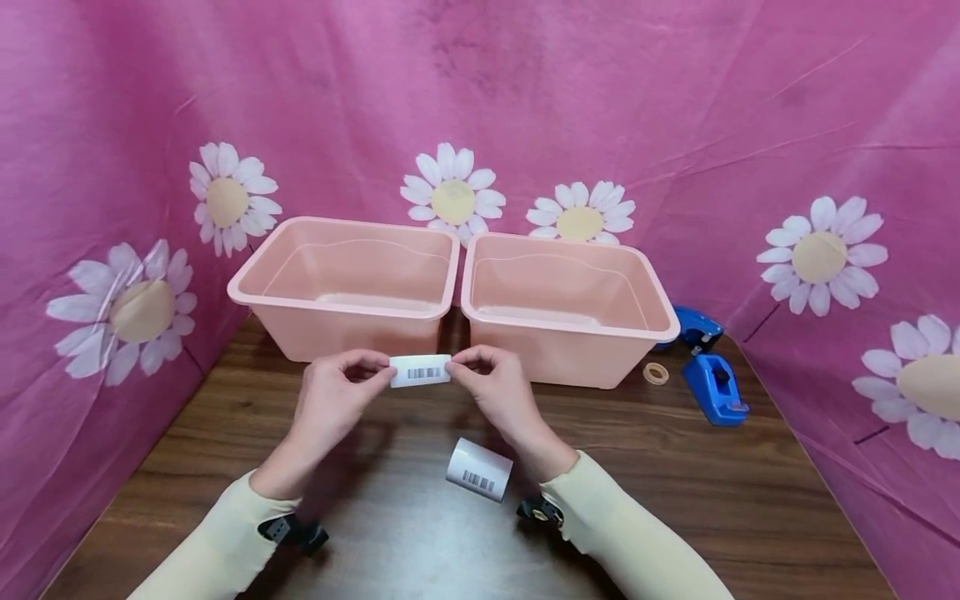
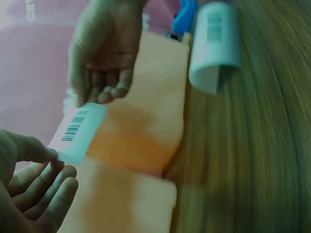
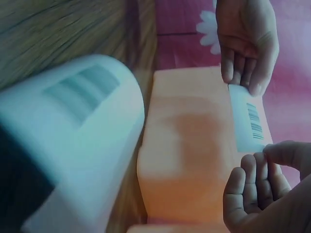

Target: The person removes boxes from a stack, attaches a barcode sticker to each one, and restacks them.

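Note:
Between my two hands a white barcode label [image 1: 420,372] is stretched out flat, its printed side up. My left hand [image 1: 333,392] pinches its left end between thumb and forefinger, while my right hand [image 1: 498,392] pinches the right end the same way. Both wrist views show the label [image 2: 77,131] gripped at its two ends, with the other fingers loosely bent. On the table nearer to me lies a curled roll of barcode labels [image 1: 480,471], close to my right wrist. The hands are in front of two pink plastic bins.
The left bin [image 1: 352,312] and right bin [image 1: 558,327] stand side by side at the back of the wooden table [image 1: 390,517]. To their right are a blue tape dispenser [image 1: 716,392], a small tape ring [image 1: 656,373] and another blue object [image 1: 697,327]. Pink flowered cloth hangs around.

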A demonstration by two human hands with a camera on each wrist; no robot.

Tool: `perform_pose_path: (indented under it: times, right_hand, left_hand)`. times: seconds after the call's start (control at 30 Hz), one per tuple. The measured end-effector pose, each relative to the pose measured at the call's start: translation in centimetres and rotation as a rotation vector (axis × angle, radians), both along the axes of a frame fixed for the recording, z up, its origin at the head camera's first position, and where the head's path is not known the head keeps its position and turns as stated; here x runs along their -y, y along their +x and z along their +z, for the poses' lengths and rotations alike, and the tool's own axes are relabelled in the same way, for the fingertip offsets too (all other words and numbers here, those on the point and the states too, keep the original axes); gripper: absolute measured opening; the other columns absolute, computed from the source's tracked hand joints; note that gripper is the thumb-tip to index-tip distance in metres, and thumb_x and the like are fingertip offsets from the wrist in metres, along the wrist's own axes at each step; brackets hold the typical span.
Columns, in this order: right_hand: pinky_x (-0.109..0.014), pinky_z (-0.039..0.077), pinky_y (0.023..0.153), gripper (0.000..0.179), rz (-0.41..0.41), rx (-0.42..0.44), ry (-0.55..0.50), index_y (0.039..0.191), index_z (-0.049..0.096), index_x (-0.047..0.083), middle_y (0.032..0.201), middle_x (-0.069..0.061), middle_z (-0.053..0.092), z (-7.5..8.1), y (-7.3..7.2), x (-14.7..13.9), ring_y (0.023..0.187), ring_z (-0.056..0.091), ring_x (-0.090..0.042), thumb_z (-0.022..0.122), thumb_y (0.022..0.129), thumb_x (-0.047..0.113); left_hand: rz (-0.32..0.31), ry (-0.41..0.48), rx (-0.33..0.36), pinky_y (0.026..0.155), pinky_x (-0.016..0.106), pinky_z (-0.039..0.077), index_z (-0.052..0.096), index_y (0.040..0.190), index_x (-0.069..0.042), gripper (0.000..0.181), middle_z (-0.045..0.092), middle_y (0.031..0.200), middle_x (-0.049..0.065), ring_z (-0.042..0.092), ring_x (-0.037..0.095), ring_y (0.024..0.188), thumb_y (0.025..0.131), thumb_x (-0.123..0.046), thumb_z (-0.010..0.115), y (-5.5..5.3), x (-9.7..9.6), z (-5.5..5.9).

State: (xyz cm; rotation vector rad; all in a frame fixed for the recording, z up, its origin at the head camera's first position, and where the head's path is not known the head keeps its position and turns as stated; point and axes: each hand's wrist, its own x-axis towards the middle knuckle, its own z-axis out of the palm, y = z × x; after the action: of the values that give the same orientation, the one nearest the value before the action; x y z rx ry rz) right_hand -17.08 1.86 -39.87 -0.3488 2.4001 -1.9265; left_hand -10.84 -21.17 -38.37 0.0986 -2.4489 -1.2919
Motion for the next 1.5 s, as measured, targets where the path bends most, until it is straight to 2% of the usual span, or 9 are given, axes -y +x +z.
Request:
perform_pose_path:
  times: [0.13, 0.3, 0.47, 0.73, 0.9, 1.13, 1.3, 1.5]
  right_hand:
    - [-0.02, 0.049, 0.067, 0.009, 0.012, -0.061, 0.053, 0.097, 0.085, 0.008, 0.081, 0.001, 0.074, -0.1, -0.2, 2.6, 0.075, 0.061, -0.009, 0.087, 0.097, 0.017]
    - [-0.019, 0.052, 0.069, 0.008, -0.019, -0.106, 0.082, 0.095, 0.086, 0.01, 0.083, -0.003, 0.078, -0.1, -0.5, 6.1, 0.075, 0.063, -0.006, 0.087, 0.096, 0.018]
    - [-0.017, 0.051, 0.067, 0.007, -0.072, -0.109, 0.101, 0.093, 0.087, 0.013, 0.084, -0.001, 0.081, -0.2, -0.5, 9.4, 0.073, 0.063, 0.0, 0.088, 0.095, 0.02]
    - [-0.017, 0.051, 0.063, 0.006, -0.162, -0.099, 0.088, 0.09, 0.089, 0.014, 0.081, 0.001, 0.083, -0.3, -0.6, 12.3, 0.066, 0.061, 0.004, 0.086, 0.092, 0.019]
    - [-0.015, 0.051, 0.063, 0.006, -0.191, -0.083, 0.045, 0.089, 0.09, 0.011, 0.079, -0.002, 0.083, -0.8, -0.9, 13.7, 0.063, 0.059, 0.006, 0.087, 0.091, 0.016]
    - [-0.016, 0.054, 0.067, 0.006, -0.22, -0.086, 0.018, 0.089, 0.089, 0.008, 0.082, -0.004, 0.084, -1.4, -0.9, 14.5, 0.068, 0.06, 0.006, 0.086, 0.091, 0.012]
    - [-0.016, 0.054, 0.069, 0.006, -0.258, -0.1, 0.001, 0.089, 0.089, 0.008, 0.083, -0.005, 0.085, -1.8, -0.9, 14.9, 0.069, 0.063, 0.005, 0.087, 0.091, 0.013]
    - [-0.016, 0.055, 0.066, 0.004, -0.264, -0.123, -0.035, 0.09, 0.089, 0.007, 0.083, -0.005, 0.085, -2.0, -1.0, 15.5, 0.069, 0.062, 0.006, 0.088, 0.091, 0.01]
  left_hand:
    - [0.069, -0.057, -0.077, 0.07, 0.008, 0.049, 0.088, 0.101, -0.008, 0.01, 0.086, 0.094, 0.01, 0.068, 0.001, 0.077, 0.094, -0.014, 0.09, -0.2, 1.8, -0.9]
    - [0.149, -0.074, -0.148, 0.07, 0.005, 0.046, 0.087, 0.1, -0.006, 0.009, 0.086, 0.093, 0.012, 0.064, -0.01, 0.075, 0.095, -0.013, 0.089, -0.8, 4.0, -1.8]
    - [0.221, -0.071, -0.161, 0.07, 0.004, 0.044, 0.087, 0.102, -0.005, 0.01, 0.086, 0.094, 0.014, 0.058, -0.02, 0.072, 0.095, -0.013, 0.087, -1.2, 5.8, -2.2]
    - [0.286, -0.082, -0.179, 0.068, 0.003, 0.041, 0.087, 0.104, -0.002, 0.014, 0.086, 0.096, 0.017, 0.053, -0.025, 0.072, 0.098, -0.015, 0.084, -2.2, 6.9, -3.1]
    - [0.318, -0.094, -0.192, 0.068, 0.002, 0.04, 0.087, 0.104, -0.002, 0.014, 0.086, 0.095, 0.018, 0.051, -0.026, 0.072, 0.099, -0.014, 0.083, -2.7, 7.7, -3.7]
    - [0.35, -0.118, -0.188, 0.07, 0.003, 0.038, 0.087, 0.105, -0.003, 0.015, 0.086, 0.095, 0.018, 0.048, -0.027, 0.073, 0.099, -0.016, 0.083, -3.2, 8.2, -4.0]
    - [0.353, -0.123, -0.183, 0.071, 0.005, 0.039, 0.087, 0.104, -0.004, 0.015, 0.086, 0.095, 0.017, 0.048, -0.025, 0.073, 0.099, -0.017, 0.083, -3.5, 8.2, -4.2]
    - [0.353, -0.11, -0.199, 0.071, 0.002, 0.039, 0.087, 0.104, -0.004, 0.015, 0.086, 0.095, 0.017, 0.049, -0.026, 0.074, 0.099, -0.018, 0.083, -3.9, 8.3, -4.3]
